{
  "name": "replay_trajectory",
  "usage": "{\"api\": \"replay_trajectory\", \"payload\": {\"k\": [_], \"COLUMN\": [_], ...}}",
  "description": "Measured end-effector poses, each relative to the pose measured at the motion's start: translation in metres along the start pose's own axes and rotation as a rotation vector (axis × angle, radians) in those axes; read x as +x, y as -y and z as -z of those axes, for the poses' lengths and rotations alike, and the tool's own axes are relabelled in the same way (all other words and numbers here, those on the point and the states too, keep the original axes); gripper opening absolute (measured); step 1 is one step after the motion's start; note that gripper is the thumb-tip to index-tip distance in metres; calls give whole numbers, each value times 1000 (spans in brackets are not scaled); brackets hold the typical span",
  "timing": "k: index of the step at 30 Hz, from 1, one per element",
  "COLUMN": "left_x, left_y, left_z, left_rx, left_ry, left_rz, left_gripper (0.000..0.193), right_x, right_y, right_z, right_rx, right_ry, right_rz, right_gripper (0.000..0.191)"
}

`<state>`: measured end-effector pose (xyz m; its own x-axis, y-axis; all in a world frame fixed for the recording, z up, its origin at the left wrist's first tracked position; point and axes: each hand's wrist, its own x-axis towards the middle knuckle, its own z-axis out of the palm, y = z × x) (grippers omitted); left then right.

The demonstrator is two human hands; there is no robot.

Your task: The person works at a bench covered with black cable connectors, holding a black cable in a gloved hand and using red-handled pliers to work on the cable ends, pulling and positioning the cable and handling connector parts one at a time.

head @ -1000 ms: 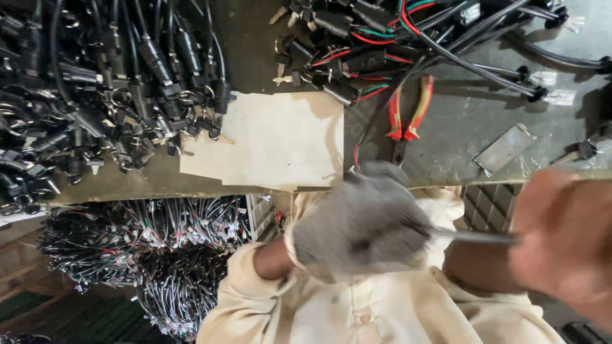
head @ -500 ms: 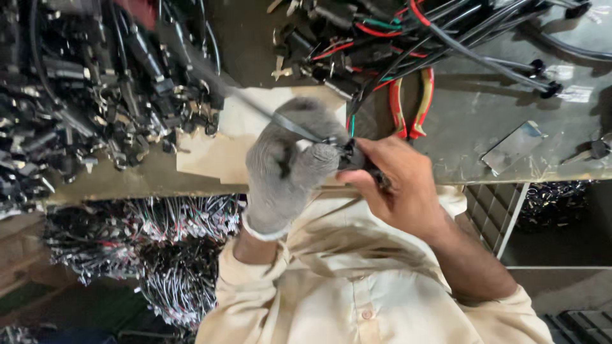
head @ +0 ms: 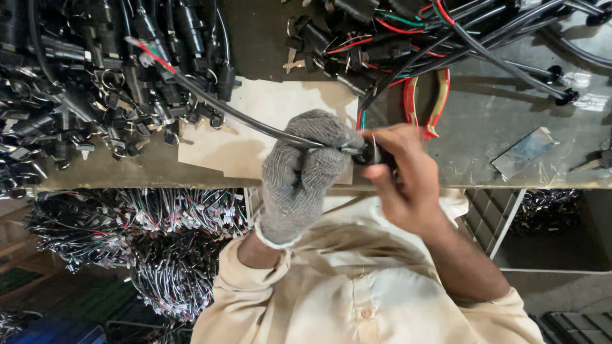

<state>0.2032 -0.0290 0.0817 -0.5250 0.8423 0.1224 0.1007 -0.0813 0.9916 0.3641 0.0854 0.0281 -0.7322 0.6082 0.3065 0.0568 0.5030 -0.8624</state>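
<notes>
**Grey glove and bare hand close on a black cable at the bench edge**

Cream cloth of the person's shirt (head: 357, 280) fills the near foreground. Just beyond it the left hand (head: 303, 172), in a grey knitted glove, is wrapped tight around a thin black cable (head: 236, 114). The bare right hand (head: 398, 175) pinches the small black connector (head: 368, 153) at that cable's end, fingers curled shut on it.

A second ago both hands hung lower, in front of the chest and clear of the bench. They have since come up to its front edge. The cable now runs taut from the glove, up and left, toward the heap of black plugs and leads (head: 83, 76). So the piece is in both hands and at working height.

Under the hands lies a pale sheet of card (head: 268, 108) on the scuffed grey metal bench (head: 497, 108). Red-handled pliers (head: 427, 102) rest just beyond the right hand, near a loose tangle of black, red and green wires (head: 395, 38). A small flat metal offcut (head: 524, 151) sits further right.

Below the bench, bundles of thin striped wire (head: 127, 236) are stacked deep, and a white slatted crate (head: 491, 216) stands to the right.
</notes>
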Motion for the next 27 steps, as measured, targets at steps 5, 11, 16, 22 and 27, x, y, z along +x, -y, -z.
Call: {"api": "replay_trajectory", "payload": {"k": [5,11,16,22,27], "left_x": [7,12,16,3,-2], "left_y": [-2,-14,-21,-24,-30], "left_z": [12,11,21,21,0], "left_rx": [95,623,469,311,622], "left_ry": [95,76,196,151,97], "left_rz": [-36,-156,-50,87,-47], "left_gripper": [27,37,33,52,57], "right_x": [0,2,-4,-16,-6], "right_y": [0,3,5,7,1], "right_z": [3,0,-6,-16,-12], "right_rx": [436,235,133,319,601], "right_ry": [158,127,109,103,165], "right_rz": [-156,-4,10,-246,-346], "right_gripper": [48,45,47,56,42]}}
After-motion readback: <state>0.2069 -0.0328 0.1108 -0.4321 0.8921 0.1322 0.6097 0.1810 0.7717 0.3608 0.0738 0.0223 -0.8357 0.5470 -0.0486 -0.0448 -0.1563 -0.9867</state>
